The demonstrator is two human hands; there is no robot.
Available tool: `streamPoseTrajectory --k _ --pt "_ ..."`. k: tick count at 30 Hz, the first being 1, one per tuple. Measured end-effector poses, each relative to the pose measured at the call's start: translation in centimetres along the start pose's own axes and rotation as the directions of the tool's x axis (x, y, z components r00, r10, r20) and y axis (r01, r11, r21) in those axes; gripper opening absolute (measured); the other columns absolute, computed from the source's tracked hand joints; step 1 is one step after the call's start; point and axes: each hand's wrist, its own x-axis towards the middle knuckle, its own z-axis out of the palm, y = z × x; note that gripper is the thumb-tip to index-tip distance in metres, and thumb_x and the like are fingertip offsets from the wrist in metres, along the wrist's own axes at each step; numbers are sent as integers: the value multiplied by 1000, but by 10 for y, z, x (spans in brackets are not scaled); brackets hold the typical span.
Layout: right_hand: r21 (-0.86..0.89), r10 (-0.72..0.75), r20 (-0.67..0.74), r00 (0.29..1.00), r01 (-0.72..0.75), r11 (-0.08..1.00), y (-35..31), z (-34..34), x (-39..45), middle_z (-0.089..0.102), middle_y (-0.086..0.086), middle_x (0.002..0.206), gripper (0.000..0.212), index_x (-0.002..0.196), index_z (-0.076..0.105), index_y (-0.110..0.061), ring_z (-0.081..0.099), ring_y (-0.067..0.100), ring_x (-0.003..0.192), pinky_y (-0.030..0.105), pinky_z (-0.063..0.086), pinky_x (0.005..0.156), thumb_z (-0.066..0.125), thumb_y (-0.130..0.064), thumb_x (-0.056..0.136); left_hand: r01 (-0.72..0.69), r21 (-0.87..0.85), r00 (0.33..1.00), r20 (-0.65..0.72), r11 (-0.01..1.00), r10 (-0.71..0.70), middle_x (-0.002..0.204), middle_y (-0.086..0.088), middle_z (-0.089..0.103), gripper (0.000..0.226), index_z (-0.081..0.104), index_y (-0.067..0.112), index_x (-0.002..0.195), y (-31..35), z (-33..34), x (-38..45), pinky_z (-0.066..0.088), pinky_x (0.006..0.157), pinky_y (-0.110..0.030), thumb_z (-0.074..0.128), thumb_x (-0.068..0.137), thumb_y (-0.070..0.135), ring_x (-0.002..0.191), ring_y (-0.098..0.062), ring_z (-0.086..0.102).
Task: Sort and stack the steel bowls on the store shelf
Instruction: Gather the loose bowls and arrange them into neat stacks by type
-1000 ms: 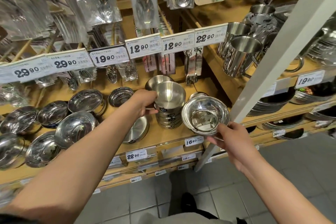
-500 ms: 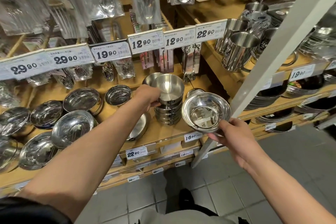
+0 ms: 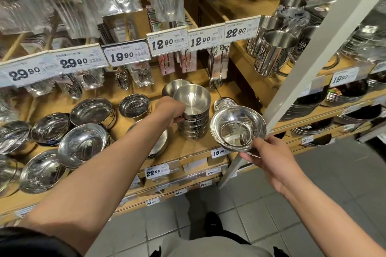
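Wooden store shelf (image 3: 188, 148) crowded with steelware: the left hand (image 3: 170, 108), arm outstretched, has its fingers curled around the stack of steel bowls (image 3: 193, 119) standing mid-shelf, while the right hand (image 3: 269, 158) pinches a wide-rimmed bowl (image 3: 238, 128) at its near rim, just beside the stack.

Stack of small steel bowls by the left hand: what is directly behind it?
Behind the stack of small bowls, gripped by the left hand, another steel bowl shows only its rim and upper wall. Its lower part, and whether it tops a stack, is hidden.
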Motion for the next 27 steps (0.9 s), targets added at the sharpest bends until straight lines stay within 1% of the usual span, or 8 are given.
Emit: streamPoseTrajectory --k 2,5,8,10,14,16,22,27 --pt "-2 3 1 1000 -3 1000 1 0 0 71 19 117 14 111 61 -1 74 29 103 30 65 70 57 -1 98 13 27 1000 20 1000 -13 107 -17 62 9 62 0 101 1 -3 -2 62 64 -32 60 92 0 82 -25 68" --pt "1 5 4 1000 -5 1000 2 0 0 71 19 116 15 112 61 0 74 28 102 30 65 70 58 -1 97 10 39 999 40 999 -11 104 -16 63 16 62 1 108 1 -7 -3 58 58 -26 62 92 3 81 -24 66" --pt "-3 2 13 1000 -2 1000 2 0 1 71 18 116 16 113 61 1 74 27 102 29 65 69 59 -1 97 -11 -3 1000 14 1000 11 92 -12 62 14 63 3 103 3 -10 -1 59 65 -30 63 89 1 71 -20 63" --pt "-3 4 19 1000 -4 1000 2 0 2 71 19 116 17 114 61 2 74 26 99 28 64 68 59 -1 97 -18 -23 1000 3 1000 18 98 -13 62 16 62 3 106 2 -11 0 61 72 -34 60 90 -1 76 -22 64" --pt "-14 7 28 1000 -6 1000 1 1 4 71 20 115 20 117 62 4 75 24 94 26 63 65 59 -1 97 -31 -10 999 15 999 32 105 -18 60 23 59 -3 118 0 -11 -2 58 55 -29 57 95 -1 78 -25 62" --pt "-17 10 34 999 -10 1000 0 2 5 71 20 115 21 117 62 4 75 25 96 26 63 66 59 -1 97 -35 -19 999 17 999 36 106 -19 59 25 58 -4 121 0 -11 -2 58 56 -30 57 96 0 77 -26 62" --pt "-35 29 45 999 -27 999 -3 1 8 70 21 116 17 114 62 4 75 26 97 28 65 68 57 -1 98 -28 -31 999 26 999 28 100 -19 62 17 59 -1 113 1 -13 -1 62 68 -36 59 96 -1 63 -23 62" --pt "-44 43 63 997 -41 998 -7 0 11 70 20 117 19 116 61 4 75 27 99 27 64 66 58 0 98 -23 -5 999 28 1000 23 98 -19 62 10 60 -2 107 3 -14 -6 61 59 -31 58 97 -1 63 -22 62"
